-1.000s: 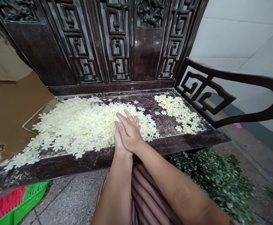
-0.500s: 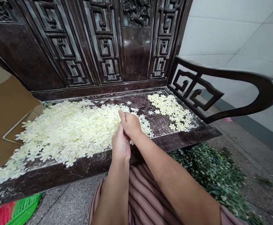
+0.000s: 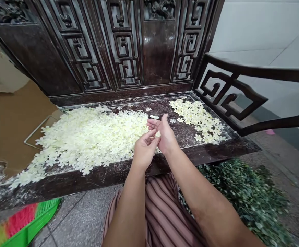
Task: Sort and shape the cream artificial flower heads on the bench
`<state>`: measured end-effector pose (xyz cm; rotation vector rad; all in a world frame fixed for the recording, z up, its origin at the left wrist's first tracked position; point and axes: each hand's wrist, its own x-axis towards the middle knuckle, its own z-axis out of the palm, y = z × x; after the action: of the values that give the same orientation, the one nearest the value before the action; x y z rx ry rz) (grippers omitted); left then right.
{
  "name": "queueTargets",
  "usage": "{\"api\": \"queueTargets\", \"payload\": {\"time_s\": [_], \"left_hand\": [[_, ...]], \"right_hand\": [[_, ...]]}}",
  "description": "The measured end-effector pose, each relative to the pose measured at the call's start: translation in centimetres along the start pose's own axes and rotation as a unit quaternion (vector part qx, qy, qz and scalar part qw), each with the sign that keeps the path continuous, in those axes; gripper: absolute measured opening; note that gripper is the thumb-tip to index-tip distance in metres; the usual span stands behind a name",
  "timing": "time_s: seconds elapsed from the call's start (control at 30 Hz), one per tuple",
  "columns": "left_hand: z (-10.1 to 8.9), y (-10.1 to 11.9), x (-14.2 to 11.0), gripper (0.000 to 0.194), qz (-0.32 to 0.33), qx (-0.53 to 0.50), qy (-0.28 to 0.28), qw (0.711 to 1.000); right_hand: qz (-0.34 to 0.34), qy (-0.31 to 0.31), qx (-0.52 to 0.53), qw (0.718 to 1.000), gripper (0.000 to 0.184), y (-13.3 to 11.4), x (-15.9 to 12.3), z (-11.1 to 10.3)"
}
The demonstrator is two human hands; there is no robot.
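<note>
My left hand (image 3: 144,151) is closed in a pinch, its thumb and forefinger at a small white flower (image 3: 158,134) against the right palm. My right hand (image 3: 167,134) is open beside it, thumb raised and fingers stretched to the left. Below and to the left of both hands spreads a thick heap of white flower heads (image 3: 93,137) with pale yellow centres. A smaller patch of the same flowers (image 3: 198,118) lies to the right on the dark wooden bench seat (image 3: 184,135).
A carved backrest (image 3: 158,55) rises behind the seat, and a curved armrest (image 3: 252,125) bounds its right end. Brown cardboard (image 3: 18,120) with a bent metal wire (image 3: 33,133) stands at left. Green leafy foliage (image 3: 244,195) and a colourful brush-like item (image 3: 23,219) are on the floor.
My hands were pressed together over the heap's right edge. Now they are apart, the right hand opened and the left pinching at a flower. The view has shifted slightly left.
</note>
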<state>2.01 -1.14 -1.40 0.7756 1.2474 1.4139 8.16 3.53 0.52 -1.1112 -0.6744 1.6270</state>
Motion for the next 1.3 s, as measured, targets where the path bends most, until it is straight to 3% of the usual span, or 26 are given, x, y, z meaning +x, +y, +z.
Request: {"api": "queueTargets", "payload": {"time_s": [0.13,0.3,0.4,0.5,0.63,0.8,1.3], "left_hand": [[-0.1,0.0,0.0,0.022,0.002,-0.001,-0.021,1.0],[0.1,-0.1,0.0,0.023,-0.014,0.011,-0.063,0.998],[0.2,0.2,0.0,0.015,-0.046,-0.051,-0.059,0.996],[-0.1,0.6,0.1,0.021,-0.091,-0.148,-0.057,0.983],[-0.7,0.7,0.3,0.027,-0.108,-0.216,-0.037,0.97],[-0.8,0.5,0.3,0.029,-0.109,-0.19,-0.06,0.974],[-0.9,0.4,0.3,0.024,-0.092,-0.131,-0.079,0.984]], "right_hand": [[-0.037,0.016,0.023,0.999,0.056,0.5,-0.6,-0.3],[-0.027,0.058,-0.019,0.998,0.056,0.5,-0.5,-0.4],[-0.05,0.027,-0.035,0.998,0.05,0.1,-0.6,-0.9],[-0.102,-0.014,-0.09,0.991,0.037,-0.1,-1.2,-2.1],[-0.137,-0.021,-0.167,0.976,0.024,-0.1,-2.4,-3.9],[-0.115,-0.105,-0.191,0.969,0.021,-0.4,-3.4,-4.3],[-0.098,-0.103,-0.158,0.977,0.015,-0.9,-3.3,-4.8]]}}
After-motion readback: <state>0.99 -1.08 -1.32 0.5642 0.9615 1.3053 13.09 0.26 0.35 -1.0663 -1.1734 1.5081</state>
